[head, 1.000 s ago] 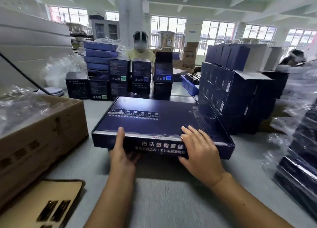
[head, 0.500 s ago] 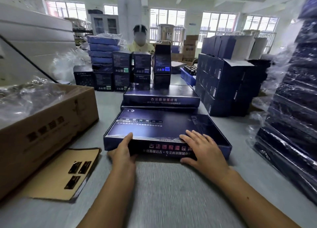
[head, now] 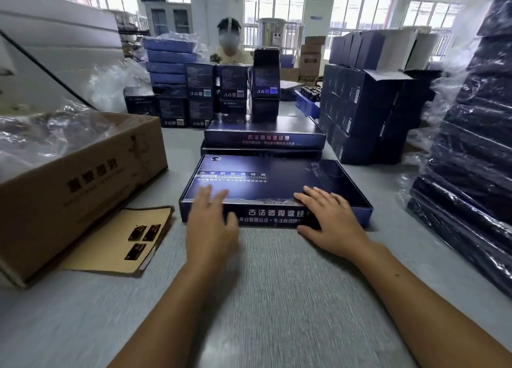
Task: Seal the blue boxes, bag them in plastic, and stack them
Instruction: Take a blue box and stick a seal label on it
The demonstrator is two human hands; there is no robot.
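A flat dark-blue box (head: 274, 179) with white lettering lies on the grey table (head: 277, 298) straight ahead. My left hand (head: 210, 223) is blurred, its fingers spread over the box's near left edge. My right hand (head: 329, 221) rests on the near right part of the box, fingers flat on the lid and thumb against the front face. Two more flat blue boxes (head: 264, 135) are stacked just behind it. At the right stands a tall stack of plastic-bagged boxes (head: 471, 151).
A cardboard carton (head: 83, 179) holding clear plastic bags sits at the left, with a brown sheet of dark stickers (head: 122, 243) in front of it. Small dark boxes (head: 368, 113) are piled at the back right and back centre. A person (head: 230, 43) works across the table.
The box has come down flat on the table. My left hand has let go of the front edge and is moving over the lid. My right hand has stayed on the near right part.
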